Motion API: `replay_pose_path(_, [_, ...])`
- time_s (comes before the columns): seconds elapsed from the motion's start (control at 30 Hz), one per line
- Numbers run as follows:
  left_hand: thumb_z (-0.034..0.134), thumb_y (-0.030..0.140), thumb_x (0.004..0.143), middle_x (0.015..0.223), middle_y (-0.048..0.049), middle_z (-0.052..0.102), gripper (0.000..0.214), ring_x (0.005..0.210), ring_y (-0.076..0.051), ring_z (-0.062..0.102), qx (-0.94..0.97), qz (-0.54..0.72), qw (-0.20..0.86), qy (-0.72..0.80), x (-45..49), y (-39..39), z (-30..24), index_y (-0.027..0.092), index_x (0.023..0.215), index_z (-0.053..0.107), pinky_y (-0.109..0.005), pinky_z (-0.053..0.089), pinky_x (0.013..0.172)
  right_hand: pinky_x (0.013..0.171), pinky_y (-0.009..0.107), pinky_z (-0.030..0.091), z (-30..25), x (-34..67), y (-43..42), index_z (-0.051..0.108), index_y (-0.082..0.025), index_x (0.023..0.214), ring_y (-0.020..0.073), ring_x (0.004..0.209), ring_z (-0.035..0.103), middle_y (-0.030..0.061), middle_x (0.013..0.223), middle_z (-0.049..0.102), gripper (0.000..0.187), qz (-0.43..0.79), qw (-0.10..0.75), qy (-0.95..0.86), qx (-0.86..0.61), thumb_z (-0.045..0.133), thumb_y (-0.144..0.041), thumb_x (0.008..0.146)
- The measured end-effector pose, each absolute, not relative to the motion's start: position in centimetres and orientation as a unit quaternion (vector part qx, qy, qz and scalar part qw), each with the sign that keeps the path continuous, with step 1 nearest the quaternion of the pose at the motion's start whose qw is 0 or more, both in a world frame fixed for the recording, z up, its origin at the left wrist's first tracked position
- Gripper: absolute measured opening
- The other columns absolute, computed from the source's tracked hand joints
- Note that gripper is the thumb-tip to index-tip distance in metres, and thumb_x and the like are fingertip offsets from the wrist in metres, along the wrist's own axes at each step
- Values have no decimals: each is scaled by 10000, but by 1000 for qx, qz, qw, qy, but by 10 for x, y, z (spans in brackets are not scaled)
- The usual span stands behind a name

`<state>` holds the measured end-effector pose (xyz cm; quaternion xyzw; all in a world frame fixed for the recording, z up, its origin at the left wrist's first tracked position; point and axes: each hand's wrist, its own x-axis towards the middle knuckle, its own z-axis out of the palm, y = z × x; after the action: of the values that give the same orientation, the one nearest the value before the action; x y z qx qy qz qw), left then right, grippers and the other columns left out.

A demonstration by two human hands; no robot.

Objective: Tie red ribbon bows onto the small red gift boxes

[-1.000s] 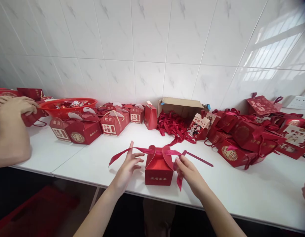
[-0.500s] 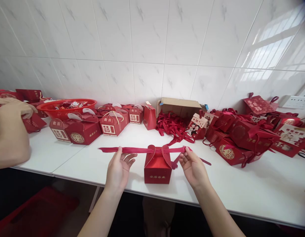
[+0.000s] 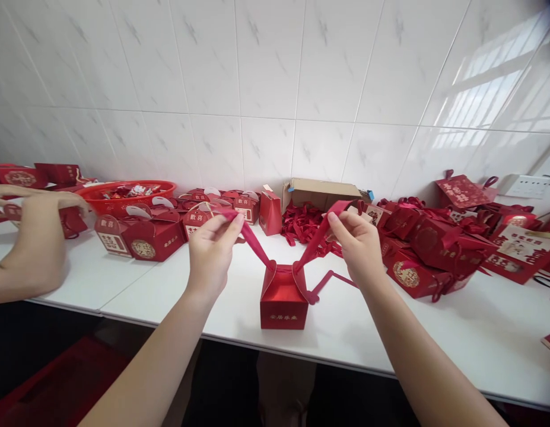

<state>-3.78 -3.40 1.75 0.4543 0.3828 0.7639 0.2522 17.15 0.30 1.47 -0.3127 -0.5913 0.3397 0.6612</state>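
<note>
A small red gift box [image 3: 283,308] stands upright near the table's front edge, its two curved side flaps apart at the top. A dark red ribbon [image 3: 256,242] runs through the flaps, and its two ends rise in a V. My left hand [image 3: 212,249] pinches the left end between thumb and fingers, up and left of the box. On the other side my right hand [image 3: 358,240] pinches the right end at about the same height. Neither hand touches the box. A thin ribbon piece [image 3: 321,284] lies on the table right of the box, partly behind my right forearm.
Behind are a cardboard box [image 3: 323,188] with a heap of red ribbons [image 3: 299,222], several finished-looking red boxes [image 3: 156,237], and a red basin [image 3: 126,198] of wrapped sweets. Piled boxes [image 3: 435,249] lie right. A co-worker's arm [image 3: 37,249] is at left.
Both my hands have risen with the ribbon ends, turning the ribbon from a level line into a V. The gift box stays in place. The co-worker's arm at left has shifted slightly.
</note>
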Motion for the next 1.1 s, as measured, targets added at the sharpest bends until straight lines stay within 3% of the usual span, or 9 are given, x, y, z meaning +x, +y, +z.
replay_pose_path(0.23, [721,411,705,894,-60,713,293,898,-190,643,546,698,304,349,-24,-24,58,175,878,729,-305,499,825,614,242,508,45,160,15,688,-194,823,114,666,610,6,761,682,181,391,630,-633,-222,689,-362,755])
replay_pose_path(0.47, [686,410,749,796,-49,701,281,760,-158,645,575,675,344,310,-16,-21,68,163,880,723,-288,514,737,650,231,515,55,160,12,692,-242,853,108,744,635,-15,844,699,139,452,627,-613,-168,700,-335,749])
replay_pose_path(0.63, [671,407,767,758,-35,677,287,736,-140,637,574,674,354,301,-15,-20,70,150,891,699,-265,508,691,680,269,519,60,161,10,664,-208,816,115,701,629,0,798,685,172,471,621,-597,-191,698,-361,744])
replay_pose_path(0.83, [711,343,740,569,50,613,329,501,-95,567,640,619,335,308,-12,-23,74,183,958,523,-239,466,551,483,221,407,69,157,6,666,-167,887,62,490,484,-5,676,634,196,488,528,-664,-204,691,-299,745])
replay_pose_path(1.0, [717,277,729,594,35,631,391,573,-125,606,680,549,331,355,-14,-27,76,191,1011,461,-238,456,549,456,213,339,65,153,6,676,-170,722,54,476,378,-40,550,515,195,506,459,-717,-141,666,-354,786])
replay_pose_path(1.1, [680,213,747,644,22,638,370,626,-133,616,685,523,366,351,-19,-30,76,179,1053,476,-267,465,610,463,218,365,56,152,12,681,-181,766,55,475,403,-17,630,593,240,498,470,-719,-121,594,-391,844])
